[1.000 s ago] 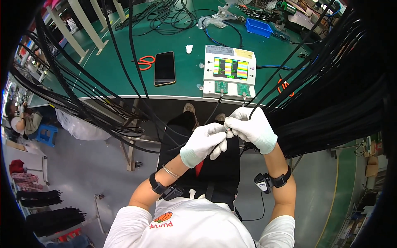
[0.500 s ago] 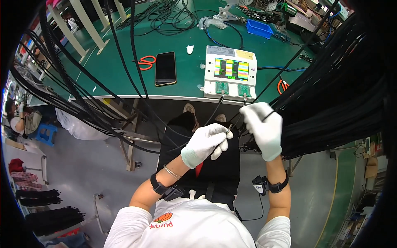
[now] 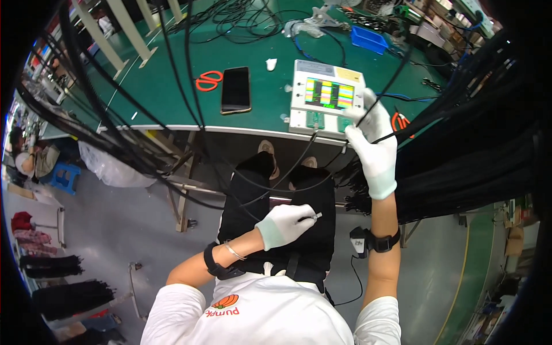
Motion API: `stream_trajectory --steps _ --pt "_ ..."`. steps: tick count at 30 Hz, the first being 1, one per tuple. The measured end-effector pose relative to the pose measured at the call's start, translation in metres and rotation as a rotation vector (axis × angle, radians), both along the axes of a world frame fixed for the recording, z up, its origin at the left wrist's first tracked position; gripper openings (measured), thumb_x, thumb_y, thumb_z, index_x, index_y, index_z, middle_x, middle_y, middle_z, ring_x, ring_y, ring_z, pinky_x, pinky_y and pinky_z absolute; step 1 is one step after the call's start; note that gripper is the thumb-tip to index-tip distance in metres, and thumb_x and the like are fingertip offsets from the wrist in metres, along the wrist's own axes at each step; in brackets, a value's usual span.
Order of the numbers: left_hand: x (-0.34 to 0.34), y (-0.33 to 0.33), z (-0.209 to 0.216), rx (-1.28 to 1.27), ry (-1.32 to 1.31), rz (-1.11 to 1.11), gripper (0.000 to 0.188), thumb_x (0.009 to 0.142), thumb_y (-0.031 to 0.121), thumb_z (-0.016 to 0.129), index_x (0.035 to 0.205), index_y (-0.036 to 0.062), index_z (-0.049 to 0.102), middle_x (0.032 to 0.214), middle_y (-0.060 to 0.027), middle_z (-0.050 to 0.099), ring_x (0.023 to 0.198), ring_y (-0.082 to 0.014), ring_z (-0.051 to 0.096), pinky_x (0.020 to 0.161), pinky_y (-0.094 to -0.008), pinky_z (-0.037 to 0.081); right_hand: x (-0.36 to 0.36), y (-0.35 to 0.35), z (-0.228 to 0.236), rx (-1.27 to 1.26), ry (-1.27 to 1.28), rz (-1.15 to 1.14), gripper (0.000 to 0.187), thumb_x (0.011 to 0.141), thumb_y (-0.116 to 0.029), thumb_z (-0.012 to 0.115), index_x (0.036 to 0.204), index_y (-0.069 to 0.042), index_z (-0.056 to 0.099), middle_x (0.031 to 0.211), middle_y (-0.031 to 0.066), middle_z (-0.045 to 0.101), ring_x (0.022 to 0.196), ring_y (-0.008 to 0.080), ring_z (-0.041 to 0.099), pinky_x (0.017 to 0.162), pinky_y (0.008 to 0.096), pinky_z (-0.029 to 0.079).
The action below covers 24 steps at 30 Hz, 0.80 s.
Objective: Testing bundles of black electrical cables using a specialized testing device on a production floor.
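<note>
My left hand (image 3: 288, 223), in a white glove, is over my lap. Its fingers are closed on a cable connector (image 3: 317, 216) with a silvery tip. Black cable runs close by this hand. My right hand (image 3: 376, 152), also gloved, is raised at the right front corner of a white tester (image 3: 298, 103) with a lit, coloured screen. Its thumb and fingers are apart, and black cable strands cross it. One black cable (image 3: 309, 147) leads down from the tester's left green socket (image 3: 314, 119). The right socket is partly hidden by my fingers.
A phone (image 3: 236, 90) and red-handled scissors (image 3: 209, 81) lie on the green table (image 3: 167, 109). Orange-handled pliers (image 3: 401, 122) are right of the tester, a blue tray (image 3: 369, 39) behind it. A thick bundle of black cables (image 3: 460, 155) hangs at the right.
My right hand has moved up and forward to the tester, and its fingers have spread. My left hand has dropped toward my lap with the connector. The view has shifted slightly.
</note>
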State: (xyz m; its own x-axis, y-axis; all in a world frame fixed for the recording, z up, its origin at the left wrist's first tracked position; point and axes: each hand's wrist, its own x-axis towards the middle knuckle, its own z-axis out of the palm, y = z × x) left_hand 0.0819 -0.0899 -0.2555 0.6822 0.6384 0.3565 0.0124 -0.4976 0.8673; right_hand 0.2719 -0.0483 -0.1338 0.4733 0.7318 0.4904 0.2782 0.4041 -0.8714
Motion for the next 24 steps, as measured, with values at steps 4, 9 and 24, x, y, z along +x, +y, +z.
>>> stream_trajectory --steps 4,9,24 --pt "-0.016 -0.01 -0.012 0.164 0.749 -0.032 0.013 0.085 0.011 0.06 0.091 -0.0004 0.063 0.091 -0.0157 0.066 0.084 -0.0305 0.065 0.074 -0.0367 0.053 0.025 -0.005 -0.03 -0.251 0.18 0.291 0.023 0.094 -0.006 0.055 0.112 0.006 0.062 0.066 -0.0008 0.052 0.058 0.009 0.05 0.062 0.0247 0.044" --pt "-0.031 0.006 -0.08 0.56 0.647 0.28 0.018 0.084 0.017 0.058 0.089 0.0014 0.065 0.104 -0.0182 0.062 0.103 -0.0385 0.058 0.092 -0.0415 0.046 0.026 -0.038 -0.092 -0.354 0.267 0.332 0.02 0.095 -0.009 0.054 0.101 0.006 0.065 0.052 -0.0042 0.041 0.046 0.0063 0.038 0.052 0.024 0.038" --pt "-0.012 -0.017 0.043 -0.13 0.295 -0.016 0.032 0.097 0.015 0.048 0.126 0.0021 0.05 0.088 -0.015 0.066 0.086 -0.032 0.067 0.074 -0.0373 0.053 0.025 -0.02 -0.103 -0.423 0.399 0.138 0.031 0.101 -0.022 0.049 0.101 0.004 0.067 0.051 -0.0068 0.037 0.043 0.0027 0.029 0.043 0.02 0.022"
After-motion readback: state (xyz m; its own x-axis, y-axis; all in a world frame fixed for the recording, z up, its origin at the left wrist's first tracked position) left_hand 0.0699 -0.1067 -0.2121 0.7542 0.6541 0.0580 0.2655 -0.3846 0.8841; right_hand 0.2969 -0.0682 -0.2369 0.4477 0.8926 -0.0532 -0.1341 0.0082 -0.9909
